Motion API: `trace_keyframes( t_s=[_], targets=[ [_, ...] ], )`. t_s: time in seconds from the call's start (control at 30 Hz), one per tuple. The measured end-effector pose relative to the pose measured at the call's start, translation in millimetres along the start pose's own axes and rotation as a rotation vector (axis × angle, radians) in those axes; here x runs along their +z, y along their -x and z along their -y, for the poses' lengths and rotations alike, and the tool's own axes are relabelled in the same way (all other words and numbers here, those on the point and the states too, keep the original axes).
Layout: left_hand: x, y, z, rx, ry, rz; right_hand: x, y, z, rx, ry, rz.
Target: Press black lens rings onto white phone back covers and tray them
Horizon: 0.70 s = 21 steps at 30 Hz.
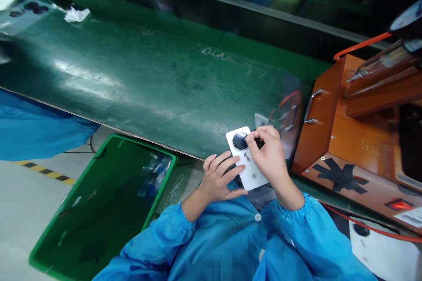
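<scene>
A white phone back cover (248, 171), with a dark round camera window (239, 140) near its top and small dark printing below, is tilted at the front edge of the bench. My left hand (220, 176) holds its left side, fingers over the face and thumb by the lower edge. At the right rim of the camera window, my right hand (271, 151) pinches with thumb and forefinger. Whatever is between those fingertips is too small or hidden to make out.
An orange machine (325, 136) with a metal handle stands close on the right. More white covers (384, 248) lie below it. A green bin (108, 202) containing clear plastic is at lower left, near a person's blue garment (42, 127). The green bench (148, 79) stretches left.
</scene>
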<state>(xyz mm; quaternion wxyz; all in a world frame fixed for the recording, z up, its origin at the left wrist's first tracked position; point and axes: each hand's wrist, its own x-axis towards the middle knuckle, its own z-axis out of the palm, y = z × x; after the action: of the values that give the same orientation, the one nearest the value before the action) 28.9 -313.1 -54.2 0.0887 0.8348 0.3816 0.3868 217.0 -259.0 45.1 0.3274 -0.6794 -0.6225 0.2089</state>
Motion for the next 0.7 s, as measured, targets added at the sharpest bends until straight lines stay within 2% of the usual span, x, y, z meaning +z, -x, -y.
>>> trace_keyframes(
  t_s=[0.33,0.5,0.7],
  targets=[
    [-0.7,1.8,1.3,-0.006,-0.012,0.028,3.0,-0.7,-2.2,-0.025,0.043,-0.035],
    [1.7,5.8,2.6,-0.044,-0.033,0.097,5.4,0.3,-2.9,-0.036,0.057,-0.056],
    [1.0,4.9,1.8,-0.016,-0.037,0.042,5.7,1.6,-2.5,-0.060,0.084,-0.073]
  ],
)
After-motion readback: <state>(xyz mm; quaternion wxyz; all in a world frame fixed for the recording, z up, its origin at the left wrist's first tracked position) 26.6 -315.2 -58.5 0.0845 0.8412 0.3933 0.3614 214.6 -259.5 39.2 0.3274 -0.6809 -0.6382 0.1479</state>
